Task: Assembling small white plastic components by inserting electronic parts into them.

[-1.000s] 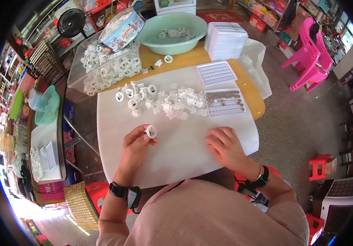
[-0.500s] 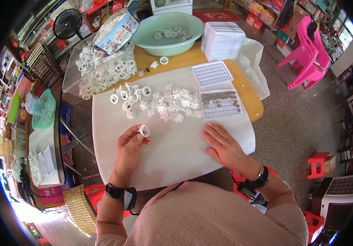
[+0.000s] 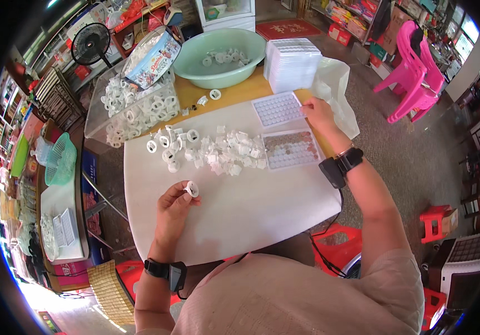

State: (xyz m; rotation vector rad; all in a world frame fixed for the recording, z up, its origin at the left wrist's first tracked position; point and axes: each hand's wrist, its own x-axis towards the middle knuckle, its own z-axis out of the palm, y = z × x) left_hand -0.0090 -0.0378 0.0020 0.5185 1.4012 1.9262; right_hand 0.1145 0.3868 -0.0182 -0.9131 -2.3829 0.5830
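My left hand is over the near left of the white tabletop, its thumb and fingers pinched on a round white plastic piece. The piece has a ring-shaped rim and a dark spot in its middle. My right hand reaches to the far right, bent fingers at the right edge of a white tray with rows of round pockets. Nearer me lies a second tray, partly covered by grey discs. A heap of small white plastic pieces lies left of it, beside several round white pieces.
At the back stand a green basin holding white pieces, a stack of white trays and a clear bin of white rings with a printed tub on top. A plastic bag hangs at the right edge.
My right hand has gone from lying flat on the near right of the tabletop to the far tray's right edge. My left hand still holds the round piece. The view has shifted slightly.
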